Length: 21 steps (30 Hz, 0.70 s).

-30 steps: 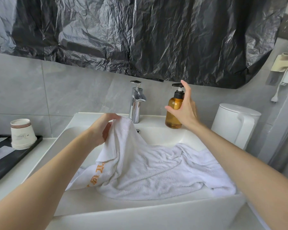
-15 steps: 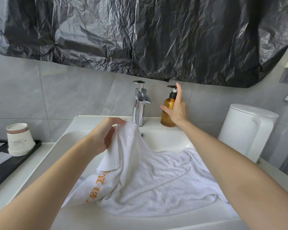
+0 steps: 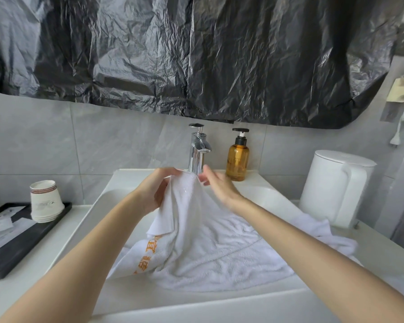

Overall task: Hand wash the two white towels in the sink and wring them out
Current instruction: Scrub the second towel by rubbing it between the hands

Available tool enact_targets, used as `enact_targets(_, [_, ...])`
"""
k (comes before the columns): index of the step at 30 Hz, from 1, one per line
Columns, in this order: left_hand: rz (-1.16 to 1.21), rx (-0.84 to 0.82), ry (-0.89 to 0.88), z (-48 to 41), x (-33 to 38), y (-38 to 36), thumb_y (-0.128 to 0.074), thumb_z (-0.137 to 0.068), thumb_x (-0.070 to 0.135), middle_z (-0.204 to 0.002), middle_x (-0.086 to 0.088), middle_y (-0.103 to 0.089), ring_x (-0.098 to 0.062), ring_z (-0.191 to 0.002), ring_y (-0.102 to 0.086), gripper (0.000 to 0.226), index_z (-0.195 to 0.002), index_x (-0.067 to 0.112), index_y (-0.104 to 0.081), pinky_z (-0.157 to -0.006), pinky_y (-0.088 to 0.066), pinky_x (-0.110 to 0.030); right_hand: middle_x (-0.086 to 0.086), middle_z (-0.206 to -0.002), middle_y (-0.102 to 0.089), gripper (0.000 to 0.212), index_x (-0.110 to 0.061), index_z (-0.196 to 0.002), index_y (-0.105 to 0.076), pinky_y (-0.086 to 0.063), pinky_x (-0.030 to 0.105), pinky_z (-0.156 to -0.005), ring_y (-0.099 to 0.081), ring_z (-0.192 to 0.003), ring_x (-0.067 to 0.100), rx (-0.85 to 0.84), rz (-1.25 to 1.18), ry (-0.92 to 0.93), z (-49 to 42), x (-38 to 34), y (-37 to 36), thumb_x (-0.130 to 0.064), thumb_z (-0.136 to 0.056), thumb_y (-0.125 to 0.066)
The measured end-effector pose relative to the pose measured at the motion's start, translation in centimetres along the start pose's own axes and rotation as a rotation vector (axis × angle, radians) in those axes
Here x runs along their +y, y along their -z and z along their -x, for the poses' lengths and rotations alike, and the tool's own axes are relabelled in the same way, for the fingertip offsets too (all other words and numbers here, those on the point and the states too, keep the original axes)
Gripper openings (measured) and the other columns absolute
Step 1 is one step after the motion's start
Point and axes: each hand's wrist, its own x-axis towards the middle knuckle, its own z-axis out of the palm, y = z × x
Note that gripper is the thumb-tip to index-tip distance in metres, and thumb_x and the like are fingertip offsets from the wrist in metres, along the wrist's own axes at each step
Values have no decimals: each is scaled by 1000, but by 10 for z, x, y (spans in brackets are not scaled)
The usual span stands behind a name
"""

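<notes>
Towel [image 3: 203,241] clutched at its peak in left grip [image 3: 156,192], below tap [image 3: 197,148]; right grip [image 3: 216,186] loose-fingered, holding nothing (slightly blurred). I should rub fold against fold, over sink [image 3: 131,178].

An amber bottle [image 3: 237,159] stands right of the tap [image 3: 197,150], a white kettle [image 3: 334,185] farther right; cups [image 3: 46,201] sit on a black tray [image 3: 19,251]

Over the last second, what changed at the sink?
The right hand came off the soap bottle and moved down to the raised fold of the towel, beside the left hand; blur hides whether it grips. The left hand still holds that fold up below the faucet; the bottle stayed put.
</notes>
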Motion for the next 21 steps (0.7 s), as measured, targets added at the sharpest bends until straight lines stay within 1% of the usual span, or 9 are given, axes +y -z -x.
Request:
enact_targets(2, [13,-27,-21,5,4,-2,-53,-88,20,-72,-7,-69,-20,-59,-63,25,-73,12,-71,-65,-45,-28,-1,-134,-56,67,-11,-133,-57,-31,29,-108,-47,-128,12,-186,4,-45,7,-5,-5,-60,-98,-28])
enact_targets(3, [23,-29,-26,7,6,-2,-53,-88,20,-72,-6,-70,-20,-61,-64,27,-72,12,-72,-66,-46,-28,2,-135,-56,72,-1,-134,-51,-32,29,-107,-47,-128,14,-197,2,-32,7,-4,-8,-60,-98,-31])
enact_targets(6, [37,-7,-51,5,7,-1,-54,-89,23,-82,-2,-72,-19,-75,-62,25,-79,18,-76,-74,-44,-29,15,-105,-68,65,11,-109,-58,-42,37,-83,-60,-94,18,-18,-63,82,4,-4,-13,-52,-97,-45])
enact_targets(8, [-76,63,-89,-2,0,-2,-58,-92,35,-98,-1,-73,-16,-81,-60,26,-103,16,-72,-74,-43,-26,11,-71,-51,46,-1,-83,-52,-31,32,-68,-43,-71,10,82,-154,133,3,-6,-11,-43,-99,-45])
enact_targets(10, [-243,73,-72,-9,-12,-5,-50,-94,56,-107,-4,-73,-17,-88,-66,47,-107,15,-69,-80,-49,-28,-3,-67,-26,34,-15,-76,-39,-24,25,-58,-28,-61,6,131,-212,166,5,-8,-7,-36,-102,-44])
enact_targets(12, [-404,10,-19,-9,-25,-12,-32,-96,65,-110,1,-73,-16,-100,-67,60,-109,20,-71,-95,-49,-32,-7,-65,-21,36,-19,-71,-32,-21,21,-51,-23,-55,3,161,-221,203,6,-8,-2,-32,-102,-45])
enact_targets(14, [-481,49,-64,-8,-30,-18,-25,-99,62,-114,0,-71,-17,-106,-66,63,-115,19,-69,-101,-47,-35,-8,-62,-20,41,-21,-67,-29,-19,21,-49,-22,-51,3,193,-226,194,6,-7,-1,-33,-102,-46])
enact_targets(18, [-206,238,-212,-6,-21,-33,-29,-104,48,-102,-7,-72,-19,-92,-69,53,-105,12,-68,-76,-53,-29,-10,-52,-25,48,-20,-59,-27,-22,26,-50,-26,-49,6,277,-168,144,12,-11,-9,-34,-100,-48])
enact_targets(21, [-220,332,-269,-9,-16,-49,-25,-106,41,-91,-8,-70,-19,-85,-66,54,-89,15,-69,-67,-50,-26,-8,-47,-35,49,-20,-55,-32,-30,21,-51,-39,-45,4,249,-83,196,28,-18,-26,-31,-100,-48])
